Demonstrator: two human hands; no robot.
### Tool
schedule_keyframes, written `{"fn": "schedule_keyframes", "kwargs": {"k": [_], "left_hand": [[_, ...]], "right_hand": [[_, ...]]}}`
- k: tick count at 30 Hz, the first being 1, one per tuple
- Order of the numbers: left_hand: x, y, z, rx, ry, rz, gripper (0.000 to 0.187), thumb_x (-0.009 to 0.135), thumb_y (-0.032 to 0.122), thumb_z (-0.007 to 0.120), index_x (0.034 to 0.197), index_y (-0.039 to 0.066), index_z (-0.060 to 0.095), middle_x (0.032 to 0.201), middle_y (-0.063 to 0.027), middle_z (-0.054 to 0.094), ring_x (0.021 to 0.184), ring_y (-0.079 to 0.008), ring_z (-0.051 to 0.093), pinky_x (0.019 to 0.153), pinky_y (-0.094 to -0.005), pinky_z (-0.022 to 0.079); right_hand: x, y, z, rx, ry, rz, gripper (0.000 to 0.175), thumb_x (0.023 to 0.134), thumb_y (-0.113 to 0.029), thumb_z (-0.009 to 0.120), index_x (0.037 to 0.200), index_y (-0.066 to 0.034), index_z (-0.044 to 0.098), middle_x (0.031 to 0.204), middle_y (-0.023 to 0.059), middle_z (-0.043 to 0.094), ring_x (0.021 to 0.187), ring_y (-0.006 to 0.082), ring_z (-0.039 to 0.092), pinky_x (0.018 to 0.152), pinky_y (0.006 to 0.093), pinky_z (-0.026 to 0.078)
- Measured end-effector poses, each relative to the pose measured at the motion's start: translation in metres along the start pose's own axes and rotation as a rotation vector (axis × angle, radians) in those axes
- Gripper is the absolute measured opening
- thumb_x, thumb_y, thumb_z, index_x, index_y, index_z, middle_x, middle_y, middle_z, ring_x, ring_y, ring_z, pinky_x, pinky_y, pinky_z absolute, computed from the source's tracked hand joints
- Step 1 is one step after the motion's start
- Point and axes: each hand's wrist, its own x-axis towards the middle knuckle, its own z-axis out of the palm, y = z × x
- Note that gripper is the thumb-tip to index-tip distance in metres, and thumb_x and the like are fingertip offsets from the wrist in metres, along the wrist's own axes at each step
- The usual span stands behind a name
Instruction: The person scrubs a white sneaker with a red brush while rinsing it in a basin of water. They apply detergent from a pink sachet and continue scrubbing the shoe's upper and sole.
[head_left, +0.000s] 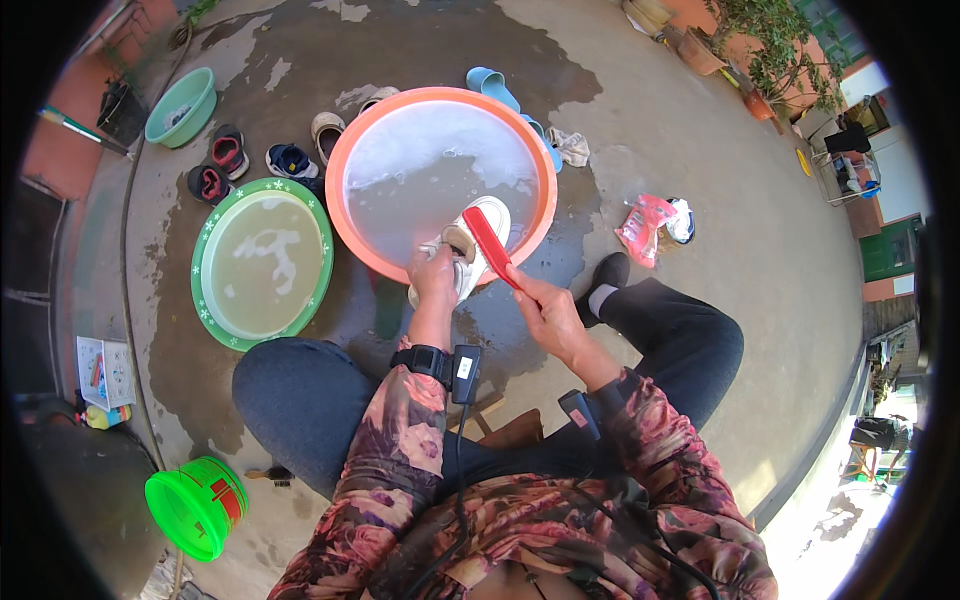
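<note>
My left hand (433, 279) grips a white shoe (470, 279) by its opening, over the near rim of a large orange basin (339, 217). Soapy water (420, 195) with white foam on its far side fills much of that basin. In my right hand (553, 315) is the handle of a red brush (489, 244). The brush head lies along the shoe's side, its bristles hidden from view. Left of the orange basin stands a green-rimmed basin (201, 274) of cloudy water with patches of foam.
Dark shoes (228, 152), a beige shoe (328, 135) and blue slippers (491, 88) surround the basins. A bright green bucket (191, 506) lies at lower left near a wooden brush (271, 475). A pink packet (643, 229) sits to the right. A hose (129, 247) runs along the wet concrete at left.
</note>
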Motion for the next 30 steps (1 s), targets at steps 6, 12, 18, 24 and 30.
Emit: {"fn": "schedule_keyframes", "kwargs": {"k": [6,12,18,24,30], "left_hand": [[-0.008,0.009,-0.015,-0.185,-0.16,-0.187,0.021,0.09,-0.001,0.05,0.109,-0.007,0.054,0.102,-0.0175,0.062,0.088,-0.0263,0.065,0.076,-0.0391,0.055],[-0.018,0.016,-0.016,-0.196,-0.255,-0.169,0.024,0.091,0.0,0.049,0.114,-0.004,0.053,0.105,-0.0134,0.061,0.093,-0.0251,0.064,0.083,-0.0376,0.053],[-0.019,0.019,-0.02,-0.147,-0.323,-0.192,0.03,0.091,-0.004,0.046,0.12,-0.002,0.053,0.11,-0.012,0.061,0.097,-0.023,0.062,0.086,-0.0345,0.051],[-0.027,0.004,-0.013,-0.002,-0.246,0.025,0.036,0.085,-0.009,0.043,0.119,-0.004,0.055,0.108,-0.0113,0.062,0.098,-0.0199,0.061,0.088,-0.0302,0.048],[-0.039,-0.008,-0.02,0.75,-0.211,0.616,0.026,0.082,-0.007,0.046,0.102,0.0,0.062,0.088,-0.0165,0.063,0.084,-0.03,0.061,0.075,-0.0342,0.047]], "right_hand": [[-0.014,0.004,-0.01,-0.209,-0.167,0.051,0.037,0.085,-0.004,0.057,0.122,-0.0088,0.059,0.078,0.0229,0.061,0.072,0.0411,0.059,0.064,0.0459,0.047],[0.038,0.029,0.052,-0.161,-0.283,0.113,0.028,0.086,-0.008,0.055,0.113,-0.0055,0.063,0.088,0.0276,0.062,0.081,0.0412,0.062,0.068,0.0465,0.049],[0.109,0.023,0.067,-0.199,-0.318,0.129,0.03,0.088,-0.01,0.055,0.117,-0.0038,0.062,0.091,0.026,0.064,0.081,0.0416,0.063,0.07,0.0411,0.051],[0.047,0.005,0.014,-0.252,-0.304,0.117,0.031,0.088,-0.01,0.054,0.119,-0.007,0.062,0.083,0.024,0.065,0.075,0.0387,0.064,0.065,0.0426,0.05],[0.109,-0.014,0.024,-0.729,-0.649,0.004,0.02,0.082,-0.008,0.057,0.1,-0.002,0.065,0.083,0.0206,0.067,0.082,0.0356,0.066,0.072,0.0426,0.053]]}}
